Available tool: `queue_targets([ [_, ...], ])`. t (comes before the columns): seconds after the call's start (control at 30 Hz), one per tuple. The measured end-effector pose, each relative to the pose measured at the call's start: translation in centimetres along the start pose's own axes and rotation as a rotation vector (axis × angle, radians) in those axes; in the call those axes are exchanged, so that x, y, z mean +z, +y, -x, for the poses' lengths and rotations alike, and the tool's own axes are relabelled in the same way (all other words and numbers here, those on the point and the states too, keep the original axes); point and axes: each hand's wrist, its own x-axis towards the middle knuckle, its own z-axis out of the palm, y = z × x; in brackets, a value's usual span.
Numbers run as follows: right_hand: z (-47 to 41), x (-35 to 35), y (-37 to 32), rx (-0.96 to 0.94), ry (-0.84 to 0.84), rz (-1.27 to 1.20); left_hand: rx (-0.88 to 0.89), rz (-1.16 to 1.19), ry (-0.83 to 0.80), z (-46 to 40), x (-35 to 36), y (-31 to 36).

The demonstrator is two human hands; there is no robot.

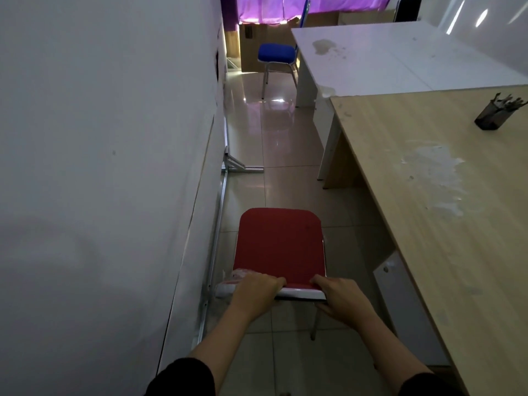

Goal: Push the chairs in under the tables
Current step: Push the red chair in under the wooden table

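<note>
Head view: left hand (pixel 255 290) and right hand (pixel 338 295), fingers (pixel 275 281) curled over the top edge of the red chair (pixel 280 244) back, both grasping it. Chair stands in the aisle between the white wall (pixel 100 138) and the wooden table (pixel 428 195), not under it; its legs are mostly hidden. Blue chair (pixel 276 54) beside the white table (pixel 385 58), seat outside. Tiled floor (pixel 280 138) lies open ahead. Pen holder (pixel 493 115) contents indistinct.

Both hands (pixel 258 292) (pixel 340 298) grip red chair (pixel 281 244) backrest (beside wooden table (pixel 428 224))
</note>
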Motion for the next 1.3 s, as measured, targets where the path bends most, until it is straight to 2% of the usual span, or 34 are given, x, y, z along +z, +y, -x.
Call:
queue_targets([
  [0.13, -2.6, -0.7, 0.1, 0.095, 0.005, -0.02, 0.05, -0.016, 0.027, -3.3, 0.0, -2.7],
  [0.47, -9.1, -2.7, -2.1, 0.255, 0.002, -0.051, 0.238, -0.125, -0.061, -9.7, 0.1, -11.0],
  [0.67, -12.2, -4.4, -2.0, 0.439, 0.061, -0.055, 0.432, -0.116, -0.152, -15.6, -4.0, -14.1],
  [0.8, -13.3, -5.3, -1.2, 0.539, 0.146, -0.078, 0.564, -0.17, -0.192, -20.1, -7.5, -14.1],
  [1.0, -13.7, -6.2, 2.2, 0.695, 0.204, -0.077, 0.692, -0.219, -0.18, -26.4, -8.8, -11.9],
  [1.2, -13.7, -9.2, 6.4, 0.727, 0.22, -0.041, 0.761, -0.205, -0.126, -31.5, -10.0, -9.9],
  [1.3, -14.6, -10.2, 8.1, 0.716, 0.315, -0.04, 0.791, -0.186, -0.087, -34.3, -11.0, -10.0],
])
